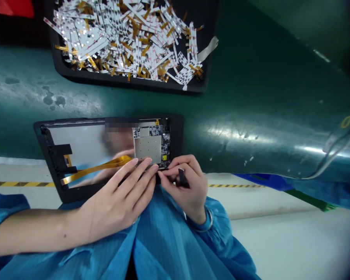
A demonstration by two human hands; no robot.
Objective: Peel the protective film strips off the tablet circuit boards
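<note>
An opened tablet (175, 136) with a black frame lies at the table's near edge, its inside facing up. A circuit board (147, 146) with a metal shield sits in its right end. An orange flat ribbon cable (99, 167) runs across the shiny panel toward the board. My left hand (125, 194) rests with fingers stretched out over the board's lower edge, hiding the cable's end. My right hand (188, 181) is closed at the board's lower right corner, fingertips pinched together. A small dark flat tool (182, 177) sticks out between its fingers; what the fingertips touch is hidden.
Beyond the tablet stands a black tray (128, 81) heaped with white strips and orange flex cables (128, 39). The green table (251, 128) curves toward the right. A red object (13, 7) lies at the upper left. Blue and green items (280, 186) hang at the right edge.
</note>
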